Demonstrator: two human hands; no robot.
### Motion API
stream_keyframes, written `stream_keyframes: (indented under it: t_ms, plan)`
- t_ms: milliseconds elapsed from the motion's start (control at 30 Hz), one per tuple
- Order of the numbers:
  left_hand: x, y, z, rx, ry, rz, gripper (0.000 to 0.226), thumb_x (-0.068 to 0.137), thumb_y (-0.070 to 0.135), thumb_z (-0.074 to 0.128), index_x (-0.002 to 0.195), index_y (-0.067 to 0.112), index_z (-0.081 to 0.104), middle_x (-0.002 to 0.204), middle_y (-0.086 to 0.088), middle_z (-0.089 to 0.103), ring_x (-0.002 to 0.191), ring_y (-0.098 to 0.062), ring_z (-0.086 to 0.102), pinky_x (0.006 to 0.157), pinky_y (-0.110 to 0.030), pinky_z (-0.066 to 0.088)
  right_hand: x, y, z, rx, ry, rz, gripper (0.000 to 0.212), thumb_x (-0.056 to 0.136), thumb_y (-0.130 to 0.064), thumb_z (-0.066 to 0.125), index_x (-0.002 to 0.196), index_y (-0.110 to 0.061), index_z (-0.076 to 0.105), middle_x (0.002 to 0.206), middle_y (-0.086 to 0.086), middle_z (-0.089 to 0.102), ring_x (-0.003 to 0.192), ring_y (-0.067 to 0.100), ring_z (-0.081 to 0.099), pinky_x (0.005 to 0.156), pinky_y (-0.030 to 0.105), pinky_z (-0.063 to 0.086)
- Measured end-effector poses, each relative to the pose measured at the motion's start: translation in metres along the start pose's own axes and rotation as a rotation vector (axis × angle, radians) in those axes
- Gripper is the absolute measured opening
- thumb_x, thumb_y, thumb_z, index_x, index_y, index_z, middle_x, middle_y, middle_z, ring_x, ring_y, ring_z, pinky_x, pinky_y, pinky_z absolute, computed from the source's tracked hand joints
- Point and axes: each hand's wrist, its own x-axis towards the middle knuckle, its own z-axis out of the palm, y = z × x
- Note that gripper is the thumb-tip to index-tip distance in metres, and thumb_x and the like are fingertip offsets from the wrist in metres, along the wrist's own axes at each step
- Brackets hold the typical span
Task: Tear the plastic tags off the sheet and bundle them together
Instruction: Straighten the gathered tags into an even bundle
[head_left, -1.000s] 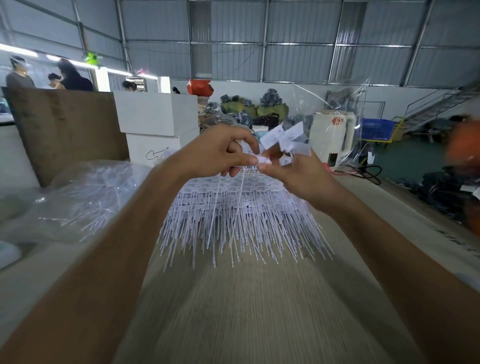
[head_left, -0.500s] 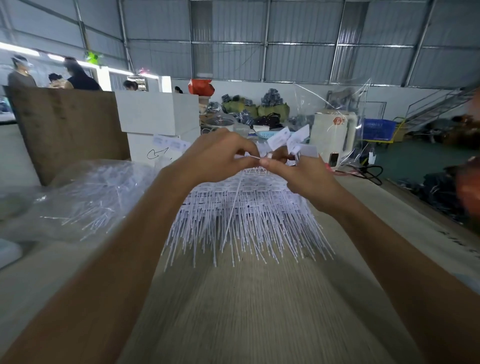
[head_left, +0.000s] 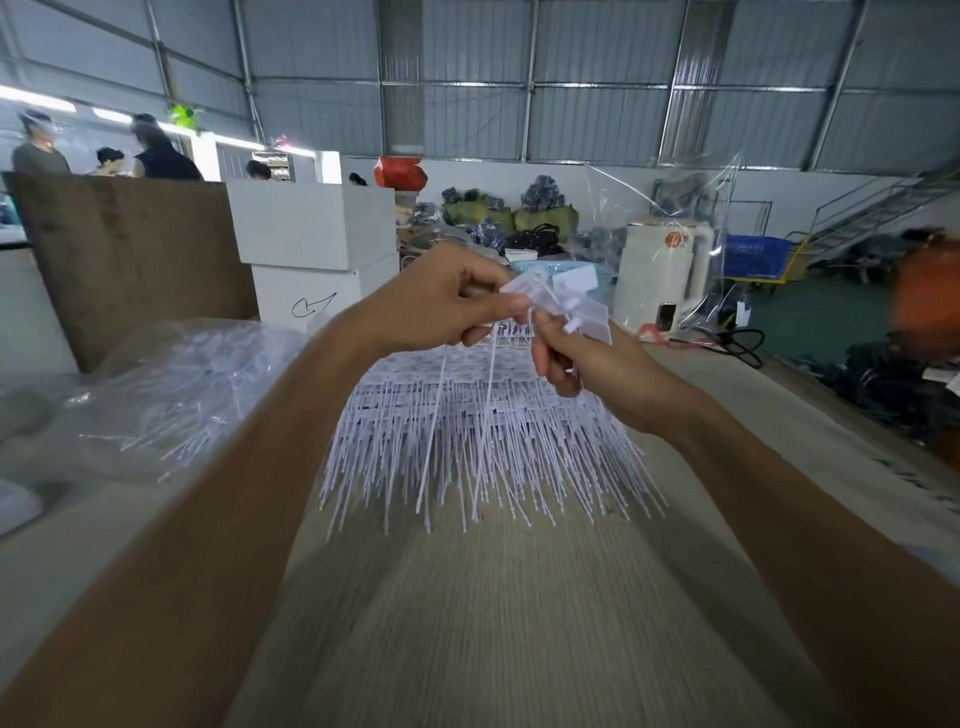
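Loose tags (head_left: 558, 299) bunched above the tag sheets (head_left: 483, 431) stacked on the bench (head_left: 519, 623); right hand (head_left: 597, 369) grip clamped on the bunch, left hand (head_left: 441, 306) pinching a tag head against it. Step in hand looks like adding a torn tag; next move likely calls for aligning heads, then reaching down for another.

Person, head view: two forearms and two hands.

Left hand (head_left: 441, 301): bare, no glove, ring or wristband. Knuckles rounded; thumbnail short and pale.

Left forearm (head_left: 218, 514): bare from the wrist to the lower frame edge, with no sleeve, watch or strap; it looks broad near the camera under the wide lens.

Right hand (head_left: 597, 364): bare, no glove or ring; fingernails short and pale.

Right forearm (head_left: 779, 519): bare from the wrist to the lower right corner, with no sleeve, cuff or band.
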Motion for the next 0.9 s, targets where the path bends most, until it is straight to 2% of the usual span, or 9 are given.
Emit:
stream_keyframes:
  t_ms: [67, 167, 267, 367, 500, 633, 733, 800, 900]
  plan:
    - [0.001, -0.003, -0.001, 0.046, 0.007, -0.041, 0.014, 0.099, 0.02, 0.062, 0.101, 0.013, 0.073, 0.062, -0.015, 0.062, 0.05, -0.008, 0.056, 0.053, -0.019, 0.046, 0.002, 0.0, 0.001, 0.108, 0.029, 0.037, 0.048, 0.108, -0.044, 0.041, 0.077, -0.012, 0.06, 0.058, 0.004, 0.041, 0.05, 0.015, 0.029, 0.047, 0.025, 0.026]
    - [0.001, -0.006, -0.004, 0.058, -0.081, -0.103, 0.024, 0.102, 0.007, 0.055, 0.125, 0.009, 0.06, 0.079, -0.014, 0.067, 0.067, -0.009, 0.064, 0.066, -0.021, 0.052, 0.004, -0.001, -0.003, 0.285, 0.045, 0.096, 0.048, 0.104, -0.055, 0.038, 0.091, -0.016, 0.062, 0.059, 0.0, 0.039, 0.048, 0.013, 0.023, 0.044, 0.022, 0.024]
    - [0.001, -0.007, -0.002, 0.044, -0.171, -0.156, 0.029, 0.102, 0.003, 0.052, 0.126, 0.018, 0.048, 0.091, -0.004, 0.075, 0.081, -0.013, 0.067, 0.067, -0.021, 0.052, 0.004, -0.001, -0.006, 0.351, 0.09, 0.087, 0.045, 0.102, -0.057, 0.039, 0.103, -0.023, 0.069, 0.061, 0.002, 0.047, 0.047, 0.013, 0.031, 0.045, 0.022, 0.028]
    - [0.002, -0.008, -0.001, 0.034, -0.151, -0.159, 0.029, 0.099, 0.001, 0.057, 0.119, 0.019, 0.045, 0.095, 0.002, 0.077, 0.087, -0.016, 0.072, 0.069, -0.025, 0.057, 0.006, 0.002, -0.002, 0.291, 0.131, 0.107, 0.043, 0.106, -0.052, 0.039, 0.115, -0.021, 0.067, 0.06, -0.002, 0.043, 0.049, 0.011, 0.029, 0.046, 0.023, 0.025]
    - [0.003, -0.004, -0.003, -0.037, -0.061, -0.166, 0.032, 0.089, -0.001, 0.071, 0.109, 0.015, 0.051, 0.091, 0.0, 0.078, 0.085, -0.02, 0.075, 0.069, -0.031, 0.062, 0.008, -0.001, 0.004, 0.293, 0.208, 0.133, 0.043, 0.102, -0.054, 0.049, 0.093, -0.015, 0.066, 0.058, -0.009, 0.027, 0.053, 0.01, 0.021, 0.047, 0.023, 0.02]
    - [0.004, 0.0, -0.004, 0.081, -0.001, -0.132, 0.028, 0.082, 0.003, 0.08, 0.099, 0.018, 0.062, 0.085, 0.005, 0.077, 0.078, -0.016, 0.075, 0.075, -0.04, 0.063, 0.007, -0.008, 0.007, 0.212, 0.219, 0.185, 0.047, 0.091, -0.064, 0.062, 0.089, -0.017, 0.066, 0.054, -0.01, 0.032, 0.049, 0.01, 0.024, 0.044, 0.022, 0.022]
    - [0.006, 0.004, -0.003, 0.272, 0.014, -0.033, 0.026, 0.079, 0.011, 0.084, 0.1, 0.015, 0.068, 0.084, 0.006, 0.074, 0.078, -0.004, 0.07, 0.077, -0.026, 0.059, 0.005, -0.012, 0.011, 0.166, 0.159, 0.242, 0.052, 0.084, -0.072, 0.064, 0.072, -0.021, 0.064, 0.056, -0.007, 0.032, 0.048, 0.011, 0.024, 0.043, 0.022, 0.021]
    - [0.007, 0.007, -0.002, 0.316, 0.048, 0.032, 0.027, 0.077, 0.017, 0.086, 0.098, 0.012, 0.071, 0.089, 0.006, 0.073, 0.083, -0.001, 0.067, 0.078, -0.014, 0.053, 0.005, -0.015, 0.013, 0.23, 0.12, 0.237, 0.047, 0.088, -0.065, 0.065, 0.067, -0.024, 0.065, 0.057, -0.006, 0.036, 0.047, 0.01, 0.024, 0.041, 0.021, 0.022]
    - [0.006, 0.008, -0.005, 0.322, 0.092, 0.042, 0.026, 0.076, 0.026, 0.087, 0.093, 0.013, 0.072, 0.088, 0.004, 0.073, 0.083, -0.006, 0.067, 0.08, -0.018, 0.054, 0.008, -0.019, 0.01, 0.302, 0.118, 0.224, 0.034, 0.094, -0.046, 0.067, 0.074, -0.02, 0.071, 0.06, -0.003, 0.05, 0.045, 0.008, 0.027, 0.038, 0.02, 0.023]
